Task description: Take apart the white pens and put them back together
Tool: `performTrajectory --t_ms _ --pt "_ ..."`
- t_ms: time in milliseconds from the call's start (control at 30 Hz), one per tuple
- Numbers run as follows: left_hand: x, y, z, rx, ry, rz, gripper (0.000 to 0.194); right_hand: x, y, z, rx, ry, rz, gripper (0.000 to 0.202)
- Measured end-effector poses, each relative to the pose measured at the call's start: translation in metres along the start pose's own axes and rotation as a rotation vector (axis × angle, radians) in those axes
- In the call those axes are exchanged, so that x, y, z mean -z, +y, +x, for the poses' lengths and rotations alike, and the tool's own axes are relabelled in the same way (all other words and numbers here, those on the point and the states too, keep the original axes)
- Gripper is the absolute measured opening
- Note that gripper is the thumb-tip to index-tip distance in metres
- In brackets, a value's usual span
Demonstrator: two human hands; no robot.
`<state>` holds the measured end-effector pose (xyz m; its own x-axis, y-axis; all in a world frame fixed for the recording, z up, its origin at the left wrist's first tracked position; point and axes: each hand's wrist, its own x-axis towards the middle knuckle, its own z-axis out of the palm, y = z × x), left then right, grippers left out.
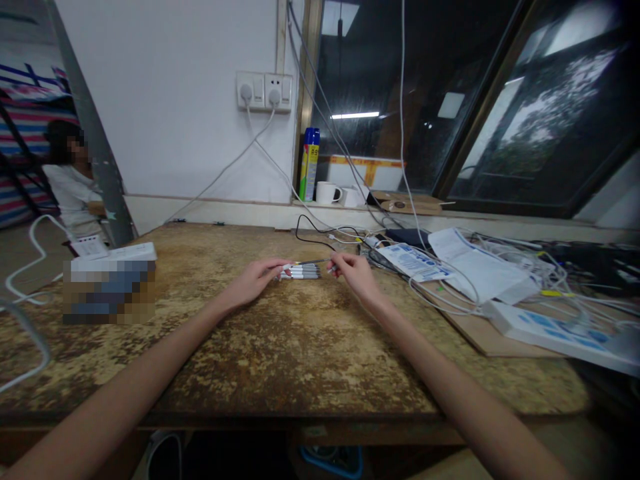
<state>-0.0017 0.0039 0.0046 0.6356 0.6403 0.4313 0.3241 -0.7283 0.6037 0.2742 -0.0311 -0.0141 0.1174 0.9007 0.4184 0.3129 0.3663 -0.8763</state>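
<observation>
My left hand is closed in a pinch on the near-left end of a slim pen, whose dark shaft spans the gap between my hands. At the pen's other end, the fingers of my right hand are pinched together around its tip. A small pale piece shows under the right fingertips, too small to name. Just below the held pen, several white-and-grey pens lie side by side on the worn wooden table, beside my left fingertips.
On the right are papers, tangled cables and a white power strip on a board. A blurred-out box lies on the left. A spray can and a mug stand on the sill. A person sits at far left.
</observation>
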Motion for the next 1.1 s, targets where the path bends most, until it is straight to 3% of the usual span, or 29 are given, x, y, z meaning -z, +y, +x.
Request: performTrajectory --t_ms 133,400,533,733,1100 --pt "0.000 -0.002 0.000 0.008 0.001 -0.004 0.038 -0.001 0.001 0.000 0.084 0.026 -0.115 0.046" --pt "0.000 -0.010 0.002 0.012 0.010 -0.012 0.038 0.002 0.003 0.002 0.109 0.095 -0.081 0.049" --pt "-0.001 -0.007 0.001 0.007 0.000 -0.015 0.039 0.000 -0.003 -0.001 0.109 0.091 -0.123 0.046" --pt "0.000 -0.008 0.001 0.050 -0.023 -0.021 0.042 -0.006 -0.015 -0.008 0.227 0.060 -0.243 0.038" --pt "-0.001 -0.007 0.001 0.074 -0.028 -0.051 0.043 0.001 -0.004 0.000 0.156 0.094 -0.195 0.044"
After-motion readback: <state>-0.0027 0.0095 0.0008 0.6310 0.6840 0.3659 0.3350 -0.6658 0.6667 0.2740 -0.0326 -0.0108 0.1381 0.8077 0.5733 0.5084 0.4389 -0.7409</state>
